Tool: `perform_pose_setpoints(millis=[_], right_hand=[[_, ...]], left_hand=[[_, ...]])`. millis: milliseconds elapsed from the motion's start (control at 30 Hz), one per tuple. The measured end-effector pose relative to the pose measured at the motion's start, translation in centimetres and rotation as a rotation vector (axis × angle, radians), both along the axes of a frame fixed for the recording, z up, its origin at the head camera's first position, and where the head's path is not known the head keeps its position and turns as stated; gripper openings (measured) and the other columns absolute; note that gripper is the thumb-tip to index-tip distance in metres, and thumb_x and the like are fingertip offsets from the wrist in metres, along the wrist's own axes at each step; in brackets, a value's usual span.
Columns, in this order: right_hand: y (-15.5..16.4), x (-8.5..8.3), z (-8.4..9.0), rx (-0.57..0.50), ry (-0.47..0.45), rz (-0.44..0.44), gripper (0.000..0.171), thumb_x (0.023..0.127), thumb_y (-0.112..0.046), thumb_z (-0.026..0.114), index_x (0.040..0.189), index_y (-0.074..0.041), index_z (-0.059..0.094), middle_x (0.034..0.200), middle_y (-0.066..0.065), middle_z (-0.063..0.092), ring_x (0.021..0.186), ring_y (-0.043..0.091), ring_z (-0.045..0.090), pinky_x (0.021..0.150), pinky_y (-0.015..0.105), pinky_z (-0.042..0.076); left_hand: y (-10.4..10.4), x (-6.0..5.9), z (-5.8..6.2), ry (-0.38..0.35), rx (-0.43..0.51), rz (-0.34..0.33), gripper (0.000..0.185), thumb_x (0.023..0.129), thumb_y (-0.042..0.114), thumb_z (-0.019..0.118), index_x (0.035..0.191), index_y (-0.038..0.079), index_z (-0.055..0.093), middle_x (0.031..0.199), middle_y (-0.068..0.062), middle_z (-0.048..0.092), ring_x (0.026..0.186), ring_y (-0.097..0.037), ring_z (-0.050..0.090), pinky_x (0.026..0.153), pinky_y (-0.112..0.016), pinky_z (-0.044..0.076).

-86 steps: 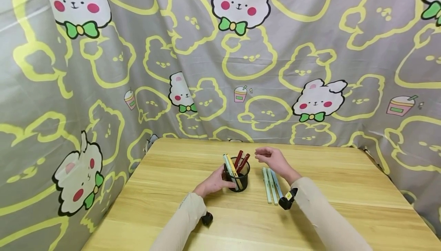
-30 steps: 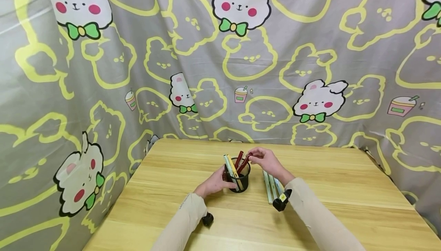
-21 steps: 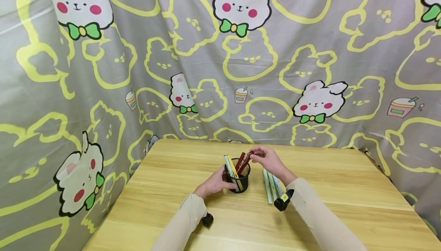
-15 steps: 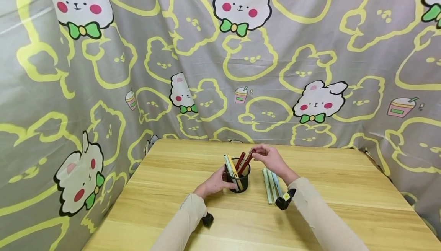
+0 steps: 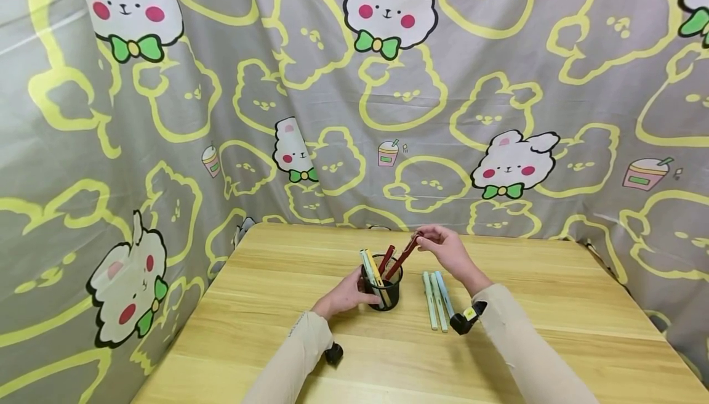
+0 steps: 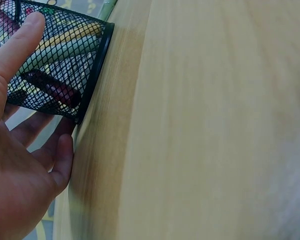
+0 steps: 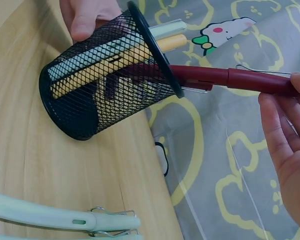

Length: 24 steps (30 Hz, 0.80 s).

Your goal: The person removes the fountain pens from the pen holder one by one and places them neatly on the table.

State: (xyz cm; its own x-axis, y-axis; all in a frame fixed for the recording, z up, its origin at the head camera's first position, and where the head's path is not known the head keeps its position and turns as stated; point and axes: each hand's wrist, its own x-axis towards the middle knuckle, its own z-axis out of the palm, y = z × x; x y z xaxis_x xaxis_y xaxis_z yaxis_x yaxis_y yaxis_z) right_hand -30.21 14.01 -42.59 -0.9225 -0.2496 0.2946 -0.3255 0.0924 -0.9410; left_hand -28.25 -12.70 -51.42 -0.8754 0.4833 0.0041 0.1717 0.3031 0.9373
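A black mesh pen holder (image 5: 390,296) stands upright on the table, and my left hand (image 5: 344,294) grips its left side, thumb in front. My right hand (image 5: 447,250) pinches a dark red pen (image 7: 217,77) near its capped, clipped end. The pen slants up out of the holder, its lower end still inside the mesh. A second dark red pen (image 5: 386,257), a yellow pen (image 7: 110,70) and a pale green pen (image 7: 167,30) lean in the holder. In the left wrist view, the fingers curve round the mesh near its base.
To the right of the holder lie two pale green pens (image 5: 431,305) and a light blue pen (image 5: 444,290), side by side on the wooden table (image 5: 266,305). A patterned grey curtain (image 5: 332,102) hangs behind and to both sides.
My right hand has come to the red pen, taken hold of its end and drawn it partway up and right from the holder. My left hand has stayed on the holder.
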Motion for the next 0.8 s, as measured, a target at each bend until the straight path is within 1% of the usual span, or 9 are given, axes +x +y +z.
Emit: perform_pose_setpoints(millis=[100, 167, 267, 367, 500, 600, 733, 800], right_hand=[[0.3, -0.1, 0.0, -0.029, 0.000, -0.016, 0.034, 0.092, -0.012, 0.063, 0.117, 0.011, 0.056, 0.102, 0.016, 0.066, 0.088, 0.022, 0.065, 0.081, 0.043, 0.051], [0.5, -0.1, 0.0, -0.063, 0.003, -0.023, 0.034, 0.092, -0.010, 0.062, 0.116, 0.013, 0.055, 0.100, 0.015, 0.067, 0.085, 0.019, 0.066, 0.080, 0.040, 0.052], [0.8, -0.3, -0.1, -0.111, 0.019, -0.027, 0.033, 0.092, -0.006, 0.061, 0.116, 0.016, 0.053, 0.097, 0.012, 0.068, 0.081, 0.014, 0.065, 0.075, 0.033, 0.054], [1.1, -0.3, -0.1, -0.159, 0.033, -0.023, 0.033, 0.092, -0.003, 0.060, 0.115, 0.018, 0.050, 0.093, 0.005, 0.069, 0.079, 0.012, 0.065, 0.072, 0.030, 0.054], [1.5, -0.3, 0.0, -0.223, 0.038, -0.036, 0.031, 0.092, -0.001, 0.060, 0.113, 0.018, 0.048, 0.086, -0.003, 0.068, 0.076, 0.014, 0.065, 0.070, 0.030, 0.055], [1.8, -0.3, 0.2, -0.280, 0.035, -0.045, 0.025, 0.091, 0.000, 0.060, 0.109, 0.014, 0.049, 0.085, -0.004, 0.069, 0.075, 0.013, 0.065, 0.069, 0.031, 0.055], [2.2, -0.4, 0.4, -0.332, 0.021, -0.043, 0.014, 0.091, 0.000, 0.061, 0.103, 0.002, 0.054, 0.085, -0.003, 0.069, 0.074, 0.010, 0.065, 0.069, 0.029, 0.054], [2.5, -0.4, 0.5, -0.359, 0.015, -0.046, 0.012, 0.091, 0.000, 0.061, 0.101, -0.002, 0.056, 0.085, -0.002, 0.069, 0.074, 0.009, 0.065, 0.068, 0.026, 0.054]], left_hand=[[0.0, 0.0, 0.1, 0.001, -0.006, 0.002, 0.081, 0.081, 0.011, 0.076, 0.146, 0.006, 0.029, 0.133, -0.010, 0.049, 0.122, -0.026, 0.046, 0.102, -0.043, 0.035], [0.0, 0.1, 0.1, 0.000, -0.006, 0.000, 0.081, 0.081, 0.012, 0.076, 0.146, 0.006, 0.029, 0.132, -0.009, 0.050, 0.122, -0.025, 0.047, 0.102, -0.043, 0.035], [-0.1, 0.0, 0.0, -0.007, 0.004, -0.007, 0.078, 0.080, 0.011, 0.076, 0.145, 0.007, 0.032, 0.129, -0.008, 0.052, 0.119, -0.024, 0.049, 0.101, -0.042, 0.037], [-0.1, 0.0, -0.1, -0.003, 0.010, -0.012, 0.075, 0.080, 0.010, 0.076, 0.143, 0.009, 0.035, 0.128, -0.008, 0.053, 0.118, -0.024, 0.050, 0.100, -0.041, 0.038], [-0.1, 0.0, -0.1, -0.004, 0.013, -0.014, 0.072, 0.081, 0.010, 0.076, 0.141, 0.012, 0.037, 0.128, -0.008, 0.053, 0.117, -0.023, 0.051, 0.099, -0.040, 0.039], [-0.1, 0.0, 0.0, -0.007, 0.011, -0.013, 0.073, 0.081, 0.010, 0.076, 0.142, 0.012, 0.036, 0.128, -0.007, 0.053, 0.117, -0.023, 0.051, 0.099, -0.040, 0.039], [-0.1, 0.0, 0.1, -0.009, 0.012, -0.013, 0.074, 0.080, 0.009, 0.076, 0.142, 0.011, 0.036, 0.128, -0.007, 0.053, 0.116, -0.022, 0.051, 0.099, -0.040, 0.039], [0.0, 0.0, 0.1, -0.001, 0.011, -0.016, 0.073, 0.080, 0.008, 0.076, 0.141, 0.011, 0.036, 0.128, -0.007, 0.053, 0.115, -0.023, 0.052, 0.099, -0.040, 0.039]])
